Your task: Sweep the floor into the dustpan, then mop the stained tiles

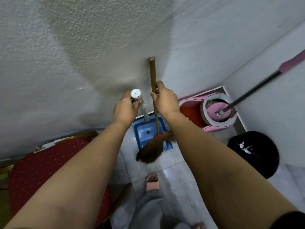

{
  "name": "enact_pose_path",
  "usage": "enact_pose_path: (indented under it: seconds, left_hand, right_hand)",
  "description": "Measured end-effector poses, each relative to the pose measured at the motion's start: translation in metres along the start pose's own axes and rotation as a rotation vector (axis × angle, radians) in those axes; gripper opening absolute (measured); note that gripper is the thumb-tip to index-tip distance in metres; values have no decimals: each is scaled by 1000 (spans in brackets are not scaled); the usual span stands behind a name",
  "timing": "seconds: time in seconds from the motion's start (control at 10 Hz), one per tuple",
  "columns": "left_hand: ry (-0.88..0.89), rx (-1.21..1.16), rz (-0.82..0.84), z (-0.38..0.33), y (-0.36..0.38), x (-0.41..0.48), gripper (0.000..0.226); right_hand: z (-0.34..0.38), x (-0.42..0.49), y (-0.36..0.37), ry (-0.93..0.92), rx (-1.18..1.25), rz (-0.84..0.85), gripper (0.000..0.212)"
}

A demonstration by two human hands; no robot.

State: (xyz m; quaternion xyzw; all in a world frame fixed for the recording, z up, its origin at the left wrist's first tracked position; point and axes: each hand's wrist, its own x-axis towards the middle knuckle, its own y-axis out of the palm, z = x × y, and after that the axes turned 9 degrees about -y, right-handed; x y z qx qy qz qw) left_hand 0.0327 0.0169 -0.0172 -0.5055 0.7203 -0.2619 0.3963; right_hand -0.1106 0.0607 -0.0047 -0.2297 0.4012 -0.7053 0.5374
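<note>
Wooden, likely light and stiff, the broom (153,75) handles well where your right hand (165,100) curls round its stick, while your left hand (125,109) clasps the smooth white handle top of the dustpan (142,134).

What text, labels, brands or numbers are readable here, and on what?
None readable in the head view.
On the black bin: white marks on top, too blurred to tell print from scraps.
On the dustpan handle: one dark dot on the cap, no lettering.
On the broom handle and the mop bucket: no label shows.
</note>
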Motion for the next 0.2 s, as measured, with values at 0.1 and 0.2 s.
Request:
enact_pose_path:
  seconds: [0.1,0.2]
  left_hand:
    - [-32,-28,11,-1,-2,-8,44]
    - [-116,-46,33,-8,-7,-26,58]
  right_hand:
    - [1,-11,-5,22,55,23,37]
    - [0,-35,-17,75,71,23,52]
